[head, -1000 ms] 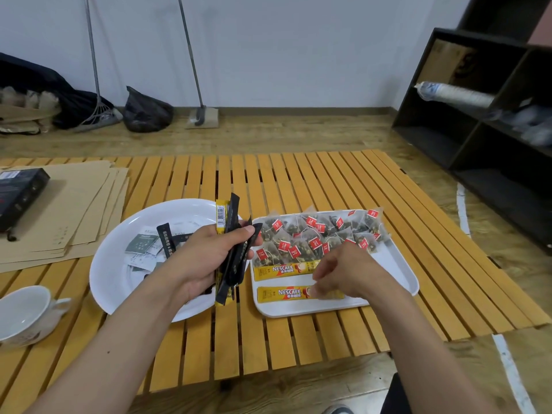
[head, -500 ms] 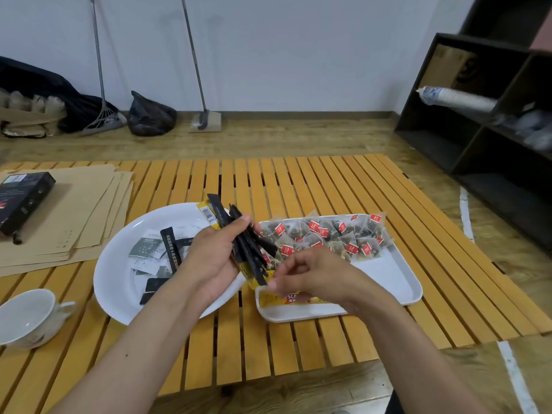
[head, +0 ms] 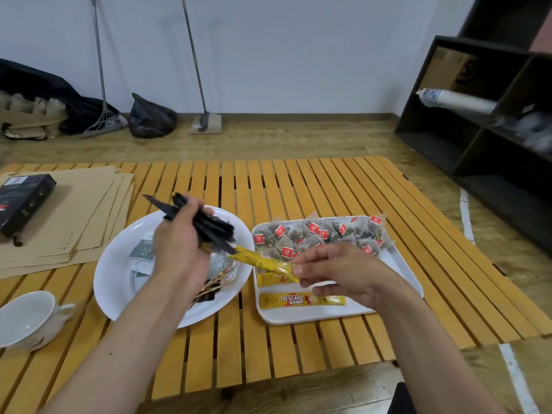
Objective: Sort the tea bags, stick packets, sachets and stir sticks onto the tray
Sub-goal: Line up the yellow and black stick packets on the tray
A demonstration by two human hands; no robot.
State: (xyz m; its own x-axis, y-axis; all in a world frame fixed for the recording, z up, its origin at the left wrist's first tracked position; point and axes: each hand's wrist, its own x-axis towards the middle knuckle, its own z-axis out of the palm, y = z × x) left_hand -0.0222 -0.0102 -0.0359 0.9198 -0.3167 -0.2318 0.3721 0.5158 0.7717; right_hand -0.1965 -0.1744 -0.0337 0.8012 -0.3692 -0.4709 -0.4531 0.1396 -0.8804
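A slatted wooden table [head: 298,186] fills the middle of the frame, its far half bare. My left hand [head: 179,249] grasps a bundle of black stick packets [head: 206,225] over the white plate [head: 116,264]; how many I cannot count, since they overlap. My right hand [head: 337,273] pinches the end of one yellow stick packet [head: 260,259], whose other end is still in the bundle. On the white tray [head: 400,264], right of centre, tea bags [head: 316,234] crowd the far edge; two more yellow packets [head: 301,300] lie near the front, one partly hidden by my fingers. Sachets [head: 143,252] and stir sticks [head: 218,282] on the plate are half covered by my wrist.
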